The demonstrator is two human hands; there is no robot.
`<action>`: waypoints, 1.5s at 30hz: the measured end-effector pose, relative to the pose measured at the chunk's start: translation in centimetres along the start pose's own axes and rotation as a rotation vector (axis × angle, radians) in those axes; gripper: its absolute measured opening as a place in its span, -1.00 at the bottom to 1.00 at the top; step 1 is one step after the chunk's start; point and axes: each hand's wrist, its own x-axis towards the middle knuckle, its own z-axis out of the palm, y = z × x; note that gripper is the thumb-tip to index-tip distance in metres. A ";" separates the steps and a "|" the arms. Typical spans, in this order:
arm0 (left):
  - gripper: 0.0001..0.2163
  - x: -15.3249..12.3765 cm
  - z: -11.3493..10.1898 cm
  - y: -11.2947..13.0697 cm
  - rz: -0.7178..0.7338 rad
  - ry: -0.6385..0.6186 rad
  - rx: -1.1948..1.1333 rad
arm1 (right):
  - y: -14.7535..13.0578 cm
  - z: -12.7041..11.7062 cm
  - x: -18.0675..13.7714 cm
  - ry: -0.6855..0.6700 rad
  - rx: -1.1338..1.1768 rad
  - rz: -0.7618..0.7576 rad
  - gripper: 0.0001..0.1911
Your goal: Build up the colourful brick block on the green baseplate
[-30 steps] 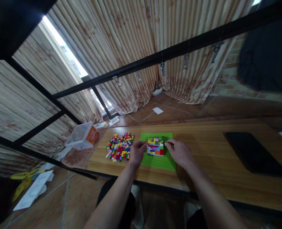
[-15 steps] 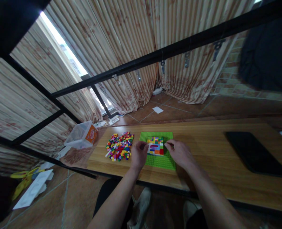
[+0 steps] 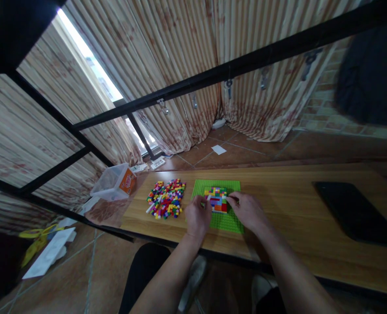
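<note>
Brick build [image 3: 218, 204] on green board [image 3: 228, 224]; your left hand [image 3: 197, 219] at its eight o'clock, right hand [image 3: 247, 210] at three, fingers curled, can't tell if gripping.

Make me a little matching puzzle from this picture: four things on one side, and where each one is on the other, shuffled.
Things:
1. Loose brick pile
2. Green baseplate
3. Clear plastic box
4. Black flat slab

Places:
A. Beyond the left end of the table
B. Under the multicoloured brick build
C. On the table, to the right of the right hand
D. On the table, to the left of the left hand

Right pairs: 1-D, 2-B, 3-A, 4-C
</note>
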 end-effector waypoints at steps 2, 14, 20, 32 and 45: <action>-0.90 0.0 0.1 0.2 -0.008 -0.010 0.009 | 0.1 0.1 0.0 0.005 0.003 -0.007 -0.70; -0.79 -0.4 0.1 0.8 0.039 -0.002 0.009 | 0.6 0.6 0.1 -0.007 0.007 -0.045 -0.70; -0.79 -0.5 0.4 0.8 0.046 -0.008 0.018 | 0.2 0.4 0.1 -0.021 -0.022 -0.018 -0.70; -0.81 -0.4 0.6 1.1 0.097 -0.011 0.099 | 0.2 0.3 -0.1 -0.044 -0.033 -0.011 -0.70; -0.83 -0.2 0.4 1.7 0.087 -0.035 0.182 | 0.2 0.4 -0.1 -0.057 -0.053 -0.021 -0.68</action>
